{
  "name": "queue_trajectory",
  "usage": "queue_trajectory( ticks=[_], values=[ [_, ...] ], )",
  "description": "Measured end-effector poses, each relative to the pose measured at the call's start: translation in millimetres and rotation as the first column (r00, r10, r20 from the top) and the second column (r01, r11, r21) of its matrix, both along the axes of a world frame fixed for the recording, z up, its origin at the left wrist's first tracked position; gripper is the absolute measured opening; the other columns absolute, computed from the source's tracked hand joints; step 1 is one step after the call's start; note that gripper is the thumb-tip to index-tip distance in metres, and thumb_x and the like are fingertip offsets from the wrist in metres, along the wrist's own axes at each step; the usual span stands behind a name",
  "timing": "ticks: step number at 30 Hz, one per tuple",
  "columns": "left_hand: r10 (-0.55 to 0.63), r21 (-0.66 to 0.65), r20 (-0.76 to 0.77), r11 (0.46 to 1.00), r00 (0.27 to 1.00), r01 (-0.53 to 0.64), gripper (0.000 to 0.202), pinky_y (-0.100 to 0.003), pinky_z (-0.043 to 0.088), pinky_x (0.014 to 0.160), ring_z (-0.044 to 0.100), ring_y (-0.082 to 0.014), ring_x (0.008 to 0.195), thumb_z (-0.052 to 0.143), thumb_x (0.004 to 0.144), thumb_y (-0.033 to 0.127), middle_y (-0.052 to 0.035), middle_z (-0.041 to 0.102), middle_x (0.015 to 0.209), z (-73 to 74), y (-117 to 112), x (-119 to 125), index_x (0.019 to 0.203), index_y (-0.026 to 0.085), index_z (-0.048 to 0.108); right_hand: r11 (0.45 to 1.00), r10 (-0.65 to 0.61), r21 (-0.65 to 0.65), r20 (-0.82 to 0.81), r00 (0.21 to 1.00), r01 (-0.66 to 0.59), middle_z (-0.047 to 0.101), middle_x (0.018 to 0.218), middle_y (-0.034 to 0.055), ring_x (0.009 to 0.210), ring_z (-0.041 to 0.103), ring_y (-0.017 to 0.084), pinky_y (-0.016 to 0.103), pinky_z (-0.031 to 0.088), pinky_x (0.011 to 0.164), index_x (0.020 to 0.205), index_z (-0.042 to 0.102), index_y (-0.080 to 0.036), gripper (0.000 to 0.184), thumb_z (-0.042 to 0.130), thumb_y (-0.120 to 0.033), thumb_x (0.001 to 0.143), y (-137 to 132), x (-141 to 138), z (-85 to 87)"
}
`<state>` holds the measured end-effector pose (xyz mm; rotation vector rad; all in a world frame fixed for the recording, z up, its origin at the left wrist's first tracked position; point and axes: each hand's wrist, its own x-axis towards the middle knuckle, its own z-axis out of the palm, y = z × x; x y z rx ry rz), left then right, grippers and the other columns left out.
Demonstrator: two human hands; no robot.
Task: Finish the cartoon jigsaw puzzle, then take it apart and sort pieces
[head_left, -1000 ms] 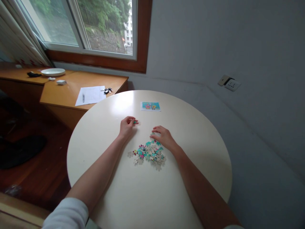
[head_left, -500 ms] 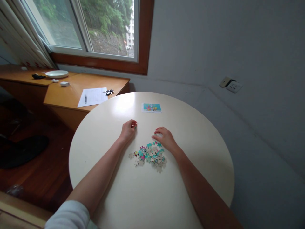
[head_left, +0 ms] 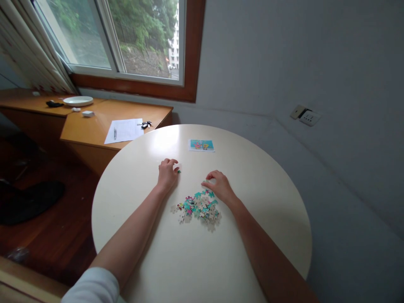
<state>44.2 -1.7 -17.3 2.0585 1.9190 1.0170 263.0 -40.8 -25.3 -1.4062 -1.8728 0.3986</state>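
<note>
My left hand (head_left: 168, 173) rests over the table left of the middle, its thumb and fingers parted. A small green puzzle piece (head_left: 179, 171) is at the thumb tip; whether they touch is hard to tell. My right hand (head_left: 218, 184) is at the far right edge of a heap of puzzle pieces (head_left: 202, 207), thumb and forefinger bent around a small puzzle piece (head_left: 205, 182). The heap mixes teal, pink and grey-backed pieces, several overlapping. Beyond both hands lies a picture card (head_left: 201, 145) with a pink and a yellow cartoon figure on teal.
The round white table (head_left: 268, 202) stands by the wall. At the back left, a wooden desk (head_left: 104, 108) bears a paper sheet (head_left: 124, 129) with a pen (head_left: 115, 133), keys (head_left: 146, 125), a white plate (head_left: 78, 101) and a small white box (head_left: 88, 114). A wall socket (head_left: 309, 118) is at right.
My left thumb and fingers have parted from their pinch near the green piece. My right thumb and forefinger have shifted slightly by the heap. The view has tilted a little.
</note>
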Motion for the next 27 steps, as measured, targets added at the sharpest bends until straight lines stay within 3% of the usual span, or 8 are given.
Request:
queue_trajectory(
  ticks=[5,10,14,19,22,24,27],
  values=[
    [-0.040,-0.012,-0.202,0.999,0.979,0.038,0.026,-0.032,0.044,0.084,0.057,-0.0215,0.093,0.042,0.081,0.009,-0.0115,0.063,0.098,17.0,-14.3,9.0,0.092,0.012,0.066,0.994,-0.004,-0.106,-0.118,0.993,-0.009,0.059,0.067,-0.0014,0.066,0.054,0.014,0.027,0.043,0.066,0.069,0.056,-0.019,0.017,0.069,-0.029,0.065,-0.9,-0.3,1.6],
    [-0.213,-0.265,-0.432,0.959,0.877,0.102,0.034,-0.041,0.037,0.098,0.060,-0.0250,0.098,0.034,0.088,0.019,-0.0162,0.065,0.101,22.2,-34.5,23.1,0.091,0.009,0.067,0.992,-0.013,-0.129,-0.219,0.976,-0.016,0.055,0.059,-0.0038,0.059,0.052,0.012,0.025,0.042,0.060,0.067,0.056,-0.018,0.015,0.067,-0.026,0.064,-0.2,-0.5,0.4],
    [-0.193,-0.238,-0.491,0.968,0.850,0.082,0.047,-0.045,0.025,0.107,0.040,-0.0297,0.128,0.030,0.092,0.029,-0.0233,0.044,0.135,9.4,-38.2,30.2,0.126,0.002,0.048,0.991,-0.008,-0.128,-0.259,0.966,-0.026,0.059,0.062,-0.0019,0.061,0.055,0.013,0.026,0.044,0.062,0.070,0.058,-0.018,0.010,0.065,-0.025,0.066,-0.1,-0.6,-0.3],
    [-0.181,-0.305,-0.434,0.951,0.883,0.046,0.057,-0.049,0.019,0.110,0.025,-0.0320,0.136,0.029,0.092,0.037,-0.0222,0.028,0.146,5.6,-29.9,29.5,0.136,0.002,0.034,0.994,0.002,-0.100,-0.299,0.954,-0.034,0.065,0.068,0.0012,0.064,0.059,0.014,0.028,0.047,0.065,0.075,0.063,-0.018,0.008,0.062,-0.022,0.068,2.0,0.7,-1.4],
    [-0.182,-0.219,-0.386,0.970,0.904,0.102,0.055,-0.051,0.018,0.111,0.024,-0.0339,0.136,0.035,0.091,0.036,-0.0220,0.028,0.146,9.5,-27.3,30.9,0.134,0.002,0.038,0.995,-0.021,-0.098,-0.309,0.951,-0.010,0.068,0.071,0.0029,0.065,0.061,0.015,0.028,0.048,0.066,0.078,0.065,-0.017,0.011,0.061,-0.020,0.068,3.6,0.8,-2.1],
    [-0.241,-0.079,-0.325,0.971,0.915,0.228,0.047,-0.050,0.020,0.111,0.030,-0.0321,0.134,0.038,0.090,0.030,-0.0206,0.035,0.143,11.4,-29.0,34.3,0.129,0.005,0.046,0.996,-0.023,-0.090,-0.318,0.948,-0.006,0.068,0.072,0.0037,0.065,0.061,0.015,0.029,0.049,0.065,0.077,0.066,-0.017,0.009,0.061,-0.021,0.069,2.9,-1.0,-1.7],
    [-0.424,0.109,-0.126,0.893,0.897,0.438,0.033,-0.043,0.038,0.103,0.053,-0.0222,0.115,0.035,0.089,0.018,-0.0143,0.057,0.123,10.8,-35.8,39.1,0.113,0.013,0.057,0.998,0.020,-0.047,-0.329,0.944,-0.037,0.069,0.073,0.0042,0.066,0.063,0.016,0.029,0.050,0.067,0.075,0.066,-0.018,0.009,0.061,-0.024,0.071,-1.6,-7.4,1.1]
  ],
)
